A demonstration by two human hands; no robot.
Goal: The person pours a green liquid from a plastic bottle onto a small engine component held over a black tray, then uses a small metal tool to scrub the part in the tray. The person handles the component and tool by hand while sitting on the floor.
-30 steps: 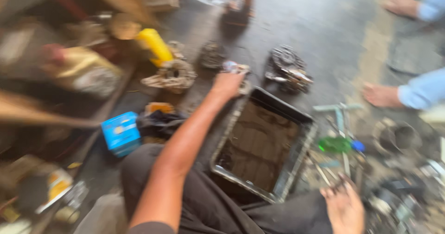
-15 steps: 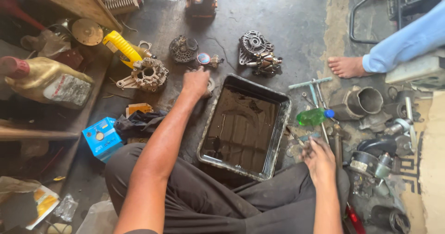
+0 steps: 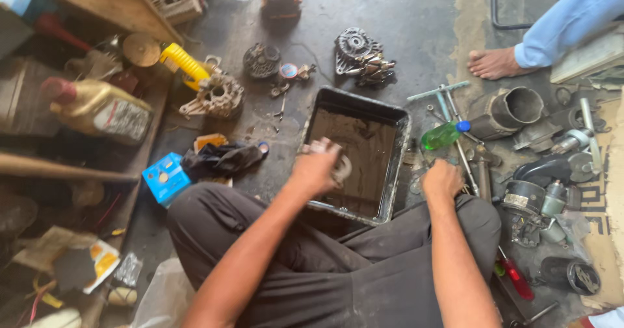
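We see the left hand (image 3: 316, 167) over the near-left edge of a dirty black metal tray (image 3: 398, 156), fingers curled tight around a small round metal part (image 3: 340, 167) held above the tray's muddy bottom. The right hand (image 3: 442, 180) is just beside the tray's right wall, on the floor among tools; its fingers are bent under, so we cannot tell if it pinches sth or is only resting. Near it lies a green plastic bottle (image 3: 444, 135) w/ blue cap, and a T-shaped wrench (image 3: 448, 104). Behind the tray, well apart, there is an alternator housing (image 3: 361, 56), and to the left another metal housing (image 3: 217, 96) beside a yellow spout (image 3: 184, 63). A blue box (image 3: 165, 177) and black cloth (image 3: 221, 157) lie near the left knee. Top right, another person's bare foot (image 3: 497, 62) stands on the floor
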